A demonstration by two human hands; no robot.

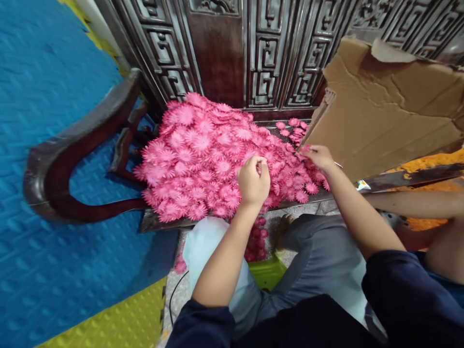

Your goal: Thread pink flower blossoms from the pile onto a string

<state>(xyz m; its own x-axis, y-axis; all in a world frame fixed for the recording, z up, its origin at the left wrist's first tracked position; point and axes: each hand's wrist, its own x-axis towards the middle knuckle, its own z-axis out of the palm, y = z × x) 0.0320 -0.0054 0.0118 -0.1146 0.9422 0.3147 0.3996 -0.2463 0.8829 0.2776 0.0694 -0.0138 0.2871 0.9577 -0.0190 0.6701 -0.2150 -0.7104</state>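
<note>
A large heap of pink artificial flower heads (203, 145) covers the seat of a dark wooden bench (159, 223). My left hand (254, 181) is closed above the front of the heap, fingers curled in; what lies inside them is mostly hidden. Further right, my right hand (319, 157) pinches a pink flower head (306, 148) at the right end of the heap, beside the cardboard edge. A few separate flower heads (293, 126) lie behind it on the seat.
A torn cardboard sheet (391, 106) leans at the right. The bench's curved armrest (47, 164) stands at the left, its carved back (223, 58) behind. More pink flowers (255, 239) and a green plastic object (268, 273) are between my knees. Another person's bare limb (416, 205) shows at right.
</note>
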